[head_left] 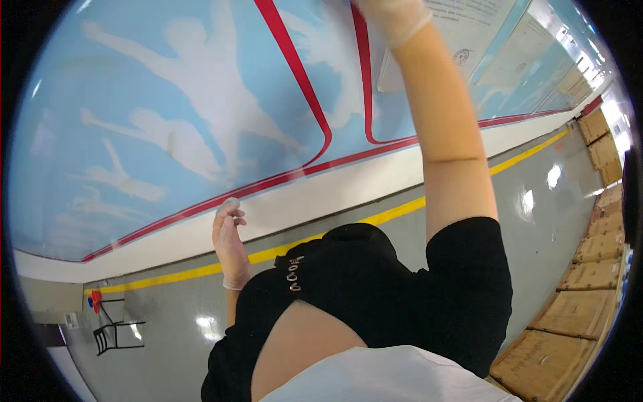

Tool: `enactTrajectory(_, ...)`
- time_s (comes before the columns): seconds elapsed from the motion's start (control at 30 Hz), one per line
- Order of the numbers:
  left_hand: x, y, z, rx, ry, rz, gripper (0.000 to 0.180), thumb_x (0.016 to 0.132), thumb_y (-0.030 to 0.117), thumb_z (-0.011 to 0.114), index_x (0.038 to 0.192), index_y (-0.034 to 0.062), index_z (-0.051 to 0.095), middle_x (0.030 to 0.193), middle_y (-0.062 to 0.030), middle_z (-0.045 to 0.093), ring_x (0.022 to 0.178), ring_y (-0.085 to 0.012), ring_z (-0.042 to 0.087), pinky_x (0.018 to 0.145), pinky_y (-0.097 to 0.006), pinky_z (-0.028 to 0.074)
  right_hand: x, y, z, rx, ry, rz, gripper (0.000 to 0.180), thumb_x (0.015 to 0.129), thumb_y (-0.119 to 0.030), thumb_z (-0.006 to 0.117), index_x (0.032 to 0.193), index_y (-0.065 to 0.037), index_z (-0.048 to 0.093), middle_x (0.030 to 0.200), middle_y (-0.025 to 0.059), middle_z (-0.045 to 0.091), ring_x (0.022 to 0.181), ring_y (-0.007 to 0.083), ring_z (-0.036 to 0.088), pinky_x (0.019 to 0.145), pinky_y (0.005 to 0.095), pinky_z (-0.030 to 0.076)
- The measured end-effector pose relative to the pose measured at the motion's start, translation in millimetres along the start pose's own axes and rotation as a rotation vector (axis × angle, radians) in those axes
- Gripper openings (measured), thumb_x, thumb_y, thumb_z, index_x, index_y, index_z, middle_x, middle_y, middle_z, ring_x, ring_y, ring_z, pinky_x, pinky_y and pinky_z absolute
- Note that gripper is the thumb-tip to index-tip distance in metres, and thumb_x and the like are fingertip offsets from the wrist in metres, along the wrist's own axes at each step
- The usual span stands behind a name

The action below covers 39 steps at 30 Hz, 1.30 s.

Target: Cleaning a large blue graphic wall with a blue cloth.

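Note:
My right arm reaches up along the wall panel (268, 127), which is light blue with white human silhouettes and red stripes. My right hand (395, 20), in a thin translucent glove, is at the top edge of the picture. Its fingers are cut off or blurred, and a dark smear beside it is too unclear to name. Lower down, my left hand (230, 244) wears a similar glove and hangs in front of the wall's white lower strip (301, 194). Its fingers are loosely bent and a little apart, with nothing visible in them.
Printed sheets (462, 40) hang on the panel to the right. A yellow line (395, 211) runs along the grey floor by the wall. Large brown boxes (546, 362) line the right side. A black-framed chair (117, 331) stands at the lower left.

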<state>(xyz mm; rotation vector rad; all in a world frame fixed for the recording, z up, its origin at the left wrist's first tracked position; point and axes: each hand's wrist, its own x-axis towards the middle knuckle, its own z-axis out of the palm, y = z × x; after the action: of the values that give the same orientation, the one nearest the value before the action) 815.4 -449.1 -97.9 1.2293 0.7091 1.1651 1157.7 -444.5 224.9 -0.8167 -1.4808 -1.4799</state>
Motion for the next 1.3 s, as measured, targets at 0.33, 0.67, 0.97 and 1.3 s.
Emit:
enactTrajectory(0.33,11.4,7.1,13.3,0.147,-0.162,-0.082,0.026,0.098,0.010,0.043,0.111,0.0012,0.064,0.124,-0.0092,0.059,0.099,-0.0150,0.053,0.085,-0.029,0.042,-252.7,-142.3,-35.4,0.192,-0.534,0.246,0.022,0.075,-0.016,0.069,0.093,-0.028,0.074,0.110,0.0019,0.057,0.096,0.0242,0.055,0.084,0.0382,0.041)
enactTrajectory(0.67,13.3,4.0,14.9,0.296,-0.358,-0.048,0.025,0.094,0.007,0.047,0.111,0.0042,0.065,0.125,-0.0085,0.057,0.106,-0.0171,0.052,0.087,-0.030,0.042,-400.8,-188.3,-165.2,0.083,-1.659,1.138,0.051,0.077,0.005,0.055,0.116,-0.025,0.070,0.118,0.0074,0.061,0.112,0.0307,0.057,0.096,0.0397,0.047)
enactTrajectory(0.97,44.8,29.4,6.0,1.245,-0.249,0.840,0.042,0.087,0.011,0.064,0.129,0.0116,0.062,0.138,-0.0213,0.048,0.125,-0.0374,0.045,0.102,-0.047,0.036,-248.0,-232.0,-52.4,0.344,-0.670,0.500,0.048,0.078,-0.010,0.061,0.120,-0.032,0.066,0.104,-0.0017,0.061,0.089,0.0196,0.061,0.075,0.0346,0.049)
enactTrajectory(1.3,131.0,81.2,131.2,1.370,-0.057,1.441,0.051,0.091,0.029,0.062,0.141,0.0233,0.053,0.157,-0.0107,0.031,0.148,-0.0356,0.017,0.119,-0.047,0.001,-311.8,-208.3,-35.9,0.201,-0.641,-0.005,0.031,0.079,-0.020,0.056,0.108,-0.030,0.063,0.100,-0.0048,0.051,0.087,0.0140,0.052,0.072,0.0289,0.043)
